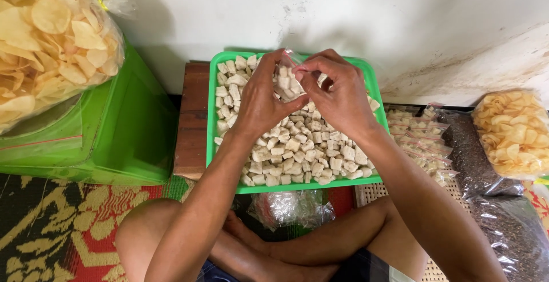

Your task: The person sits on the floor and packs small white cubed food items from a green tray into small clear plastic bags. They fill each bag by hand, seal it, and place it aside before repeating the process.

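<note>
— What lay at the left?
— A big bag of round crackers [51, 36] on a green bin [114, 133].
— And the hands?
— The left hand [260, 102] and right hand [340, 96] met above the green tray [223, 59] of pale cubes [297, 150], fingers pinched shut on a small clear bag [287, 82], held upright between them, equally near both.
— Farther right?
— Filled packets [420, 142].

The tray [213, 116] is glossy green plastic, heaped with matt, rough, pale cubes [297, 150]. It sits on a dull brown wooden stand [191, 122]. The small bag [290, 82] is thin clear film, as is the shiny chip bag [51, 42]. The wall [343, 13] is matt, scuffed plaster; the mat [57, 225] is woven.
</note>
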